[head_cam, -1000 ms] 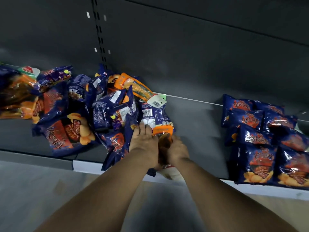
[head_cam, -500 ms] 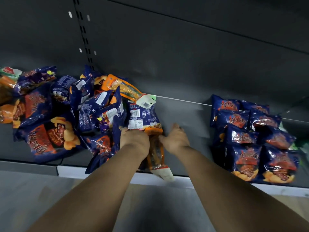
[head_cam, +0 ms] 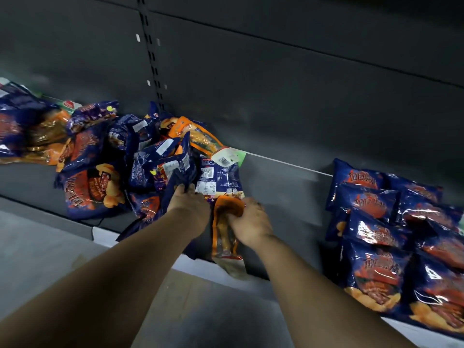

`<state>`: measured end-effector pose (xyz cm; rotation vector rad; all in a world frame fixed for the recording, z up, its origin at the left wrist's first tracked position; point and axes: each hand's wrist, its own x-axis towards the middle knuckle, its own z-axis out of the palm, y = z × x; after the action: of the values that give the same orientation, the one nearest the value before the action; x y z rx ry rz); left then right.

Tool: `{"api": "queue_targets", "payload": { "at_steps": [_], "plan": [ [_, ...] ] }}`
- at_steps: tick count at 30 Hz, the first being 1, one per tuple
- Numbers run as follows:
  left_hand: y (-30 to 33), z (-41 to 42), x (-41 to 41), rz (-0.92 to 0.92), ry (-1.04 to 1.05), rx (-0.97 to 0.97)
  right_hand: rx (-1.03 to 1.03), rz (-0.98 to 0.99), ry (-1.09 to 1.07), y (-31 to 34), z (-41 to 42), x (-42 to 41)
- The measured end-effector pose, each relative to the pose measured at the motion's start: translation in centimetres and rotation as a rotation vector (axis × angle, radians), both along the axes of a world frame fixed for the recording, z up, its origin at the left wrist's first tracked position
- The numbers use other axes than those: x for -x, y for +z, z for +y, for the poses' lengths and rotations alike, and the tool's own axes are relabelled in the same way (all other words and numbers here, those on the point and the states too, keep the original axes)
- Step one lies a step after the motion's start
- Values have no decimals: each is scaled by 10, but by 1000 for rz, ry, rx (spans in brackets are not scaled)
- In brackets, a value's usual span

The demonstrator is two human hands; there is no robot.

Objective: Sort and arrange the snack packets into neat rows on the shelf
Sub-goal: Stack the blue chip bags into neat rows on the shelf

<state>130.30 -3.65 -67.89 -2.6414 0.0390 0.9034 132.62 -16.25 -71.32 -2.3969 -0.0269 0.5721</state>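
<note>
Snack packets [head_cam: 374, 237]: glossy plastic film w/ glare. Shelf [head_cam: 283, 187]: matt dark metal, smooth. Back panel [head_cam: 301, 96]: matt metal, same finish.

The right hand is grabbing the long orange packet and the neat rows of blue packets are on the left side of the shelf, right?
Not quite. The right hand does grip the long orange packet, but the neat rows of blue packets lie on the right side of the shelf; the left side holds a jumbled pile. The head view shows it.
</note>
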Motion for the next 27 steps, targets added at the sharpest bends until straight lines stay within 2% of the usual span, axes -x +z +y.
{"api": "queue_targets", "payload": {
  "at_steps": [6,10,12,14,18,20,24,27],
  "plan": [
    [-8,-4,-4,-74,62,7,-35,-44,43,0,6,9],
    [18,-10,-10,-199,91,87,-71,-48,-24,1,6,7],
    [39,-3,-17,-303,202,255,-144,-94,-99,8,5,3],
    [60,7,-23,-363,373,572,-341,-95,-256,19,5,-1],
    [80,19,-20,-468,612,1106,-781,91,-671,51,-2,-12],
    [74,17,-17,-461,724,1279,-798,112,-705,59,-12,-16],
    [65,-2,-19,-431,866,1474,-731,101,-614,52,-24,-10],
    [63,-23,-22,-343,1072,1746,-762,155,-555,49,-25,-6]
  ]
}}
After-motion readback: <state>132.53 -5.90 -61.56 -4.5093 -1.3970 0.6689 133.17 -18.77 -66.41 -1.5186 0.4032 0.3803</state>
